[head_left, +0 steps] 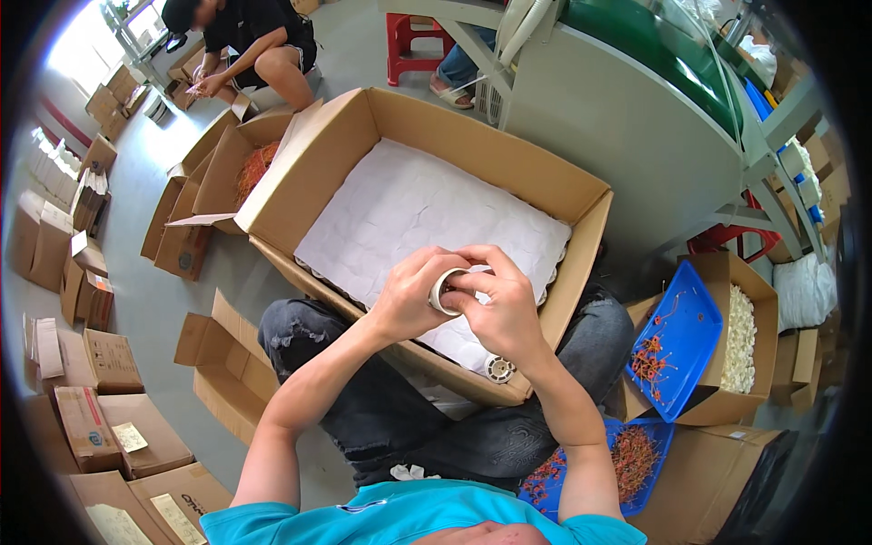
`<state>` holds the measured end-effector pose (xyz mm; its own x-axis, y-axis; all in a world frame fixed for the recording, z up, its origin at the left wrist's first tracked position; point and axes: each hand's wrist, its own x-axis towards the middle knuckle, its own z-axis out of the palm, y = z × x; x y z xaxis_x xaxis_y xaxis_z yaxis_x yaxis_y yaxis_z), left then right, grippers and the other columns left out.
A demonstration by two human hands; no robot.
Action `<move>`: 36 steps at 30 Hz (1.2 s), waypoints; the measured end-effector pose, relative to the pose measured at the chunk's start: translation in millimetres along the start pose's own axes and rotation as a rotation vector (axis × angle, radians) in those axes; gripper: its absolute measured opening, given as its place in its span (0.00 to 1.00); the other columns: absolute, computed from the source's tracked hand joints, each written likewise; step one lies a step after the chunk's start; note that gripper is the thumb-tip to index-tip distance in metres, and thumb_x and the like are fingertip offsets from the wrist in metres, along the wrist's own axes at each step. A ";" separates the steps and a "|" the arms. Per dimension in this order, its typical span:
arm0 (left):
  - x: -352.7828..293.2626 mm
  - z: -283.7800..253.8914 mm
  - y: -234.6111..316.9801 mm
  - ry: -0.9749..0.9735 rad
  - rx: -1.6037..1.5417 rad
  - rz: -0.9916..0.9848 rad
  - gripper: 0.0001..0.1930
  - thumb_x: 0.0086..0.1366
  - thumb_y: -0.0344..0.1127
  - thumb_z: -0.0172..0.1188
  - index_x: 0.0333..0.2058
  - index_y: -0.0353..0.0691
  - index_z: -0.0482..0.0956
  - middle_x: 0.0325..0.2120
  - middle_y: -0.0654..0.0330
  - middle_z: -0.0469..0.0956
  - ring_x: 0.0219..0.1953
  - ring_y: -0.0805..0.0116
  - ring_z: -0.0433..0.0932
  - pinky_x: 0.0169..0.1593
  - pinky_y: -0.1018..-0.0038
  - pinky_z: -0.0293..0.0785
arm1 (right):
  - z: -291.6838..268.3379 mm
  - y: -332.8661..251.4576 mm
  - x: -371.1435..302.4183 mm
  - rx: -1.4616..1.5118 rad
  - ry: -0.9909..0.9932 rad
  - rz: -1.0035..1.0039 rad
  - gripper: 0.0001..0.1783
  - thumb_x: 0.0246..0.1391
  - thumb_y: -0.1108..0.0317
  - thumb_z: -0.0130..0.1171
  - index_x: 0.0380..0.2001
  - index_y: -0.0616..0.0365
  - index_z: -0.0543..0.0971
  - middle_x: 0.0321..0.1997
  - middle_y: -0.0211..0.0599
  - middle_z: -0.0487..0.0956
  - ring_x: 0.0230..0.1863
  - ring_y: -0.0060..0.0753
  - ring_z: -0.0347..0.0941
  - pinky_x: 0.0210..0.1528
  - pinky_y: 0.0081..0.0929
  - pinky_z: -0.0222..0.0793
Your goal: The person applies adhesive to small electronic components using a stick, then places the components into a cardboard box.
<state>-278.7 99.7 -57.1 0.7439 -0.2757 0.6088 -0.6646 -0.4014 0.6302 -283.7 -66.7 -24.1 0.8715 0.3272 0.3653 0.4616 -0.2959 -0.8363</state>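
Observation:
Above the open carton, my left hand (406, 298) is closed around a short white round housing (436, 292) with a hollow, dark inside. From the other side, fingers of my right hand (510, 313) are bent into its opening, pinched together. Whatever lies between those fingertips is hidden. Below both hands stands a large cardboard carton (300, 173), with a white sheet (400, 204) spread inside over round shapes that press up through it. Near the carton's front corner, a similar round white part (499, 368) shows uncovered, with dark openings on its face.
Blue trays (681, 309) with small red wired pieces stand at my right, beside a carton of white parts (738, 341). A green-topped workbench (627, 100) rises behind. Boxes (141, 427) line the left. Another person (259, 50) crouches at the far left.

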 end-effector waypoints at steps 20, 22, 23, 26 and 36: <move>4.7 -2.2 0.0 -0.101 0.001 -0.015 0.24 0.43 0.25 0.73 0.40 0.39 0.75 0.33 0.55 0.79 0.33 0.54 0.80 0.35 0.65 0.77 | 11.1 12.0 -2.8 -0.024 0.064 -0.020 0.09 0.44 0.78 0.63 0.30 0.57 0.87 0.44 0.38 0.79 0.44 0.41 0.77 0.44 0.35 0.76; 5.0 -1.8 -1.0 -0.091 0.001 -0.029 0.24 0.43 0.24 0.73 0.40 0.39 0.75 0.33 0.55 0.79 0.33 0.55 0.80 0.35 0.66 0.77 | 11.0 11.8 -3.3 0.007 0.081 -0.003 0.09 0.44 0.78 0.63 0.31 0.58 0.87 0.44 0.38 0.79 0.44 0.41 0.77 0.44 0.35 0.75; 5.5 -1.5 -1.7 -0.096 0.003 -0.024 0.24 0.43 0.24 0.73 0.40 0.39 0.75 0.33 0.55 0.79 0.33 0.55 0.80 0.35 0.66 0.77 | 10.8 12.0 -3.6 0.006 0.084 -0.008 0.09 0.45 0.78 0.63 0.31 0.58 0.87 0.44 0.38 0.79 0.44 0.41 0.77 0.45 0.35 0.75; 7.5 0.0 -2.0 -0.083 0.004 0.001 0.24 0.42 0.24 0.73 0.41 0.38 0.76 0.33 0.55 0.79 0.32 0.55 0.79 0.35 0.66 0.77 | 10.2 11.1 -2.9 0.015 0.101 -0.012 0.09 0.45 0.77 0.63 0.32 0.59 0.87 0.44 0.38 0.79 0.45 0.42 0.77 0.45 0.36 0.75; 32.1 -7.3 -11.4 -0.131 0.011 -0.083 0.30 0.46 0.26 0.76 0.48 0.38 0.71 0.36 0.56 0.78 0.35 0.62 0.80 0.39 0.69 0.77 | -13.8 12.8 3.8 0.122 0.174 0.087 0.13 0.51 0.77 0.63 0.42 0.59 0.85 0.47 0.43 0.78 0.45 0.43 0.78 0.44 0.33 0.77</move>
<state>-247.8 101.8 -41.2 0.7996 -0.3520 0.4865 -0.6000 -0.4367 0.6703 -272.3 -81.6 -27.8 0.9276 0.1421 0.3455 0.3689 -0.2018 -0.9073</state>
